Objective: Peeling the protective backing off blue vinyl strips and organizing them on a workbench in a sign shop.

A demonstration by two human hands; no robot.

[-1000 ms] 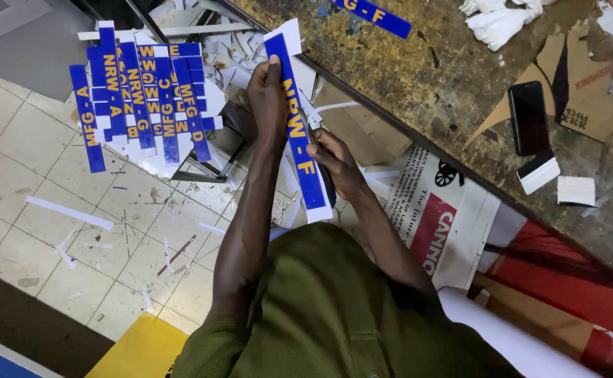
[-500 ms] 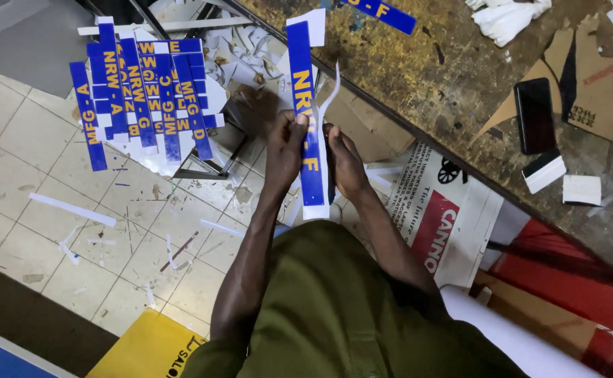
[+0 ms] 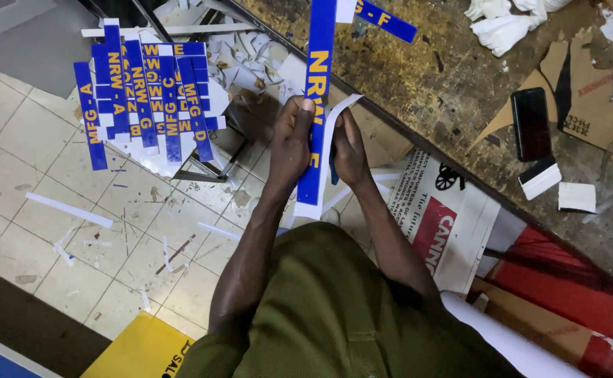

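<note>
Upright between both hands stands a long blue strip with yellow letters (image 3: 318,84), its top past the frame edge. The left hand (image 3: 291,140) clasps its left edge, thumb on the face; the right hand (image 3: 350,148) pinches a white backing strip (image 3: 331,133) peeling off beside it. More blue strips (image 3: 145,98) lie heaped on the tiled floor (image 3: 33,210), well apart to the left. Both forearms reach forward, nearly parallel.

The strip (image 3: 318,105) is deep blue with yellow letters and a white backing curling off its side, and the stack of strips (image 3: 149,98) carries the same blue and yellow. The floor tiles (image 3: 33,182) are pale cream, littered with white scraps. The worktop (image 3: 453,84) is mottled brown; the phone (image 3: 530,123) black.
</note>
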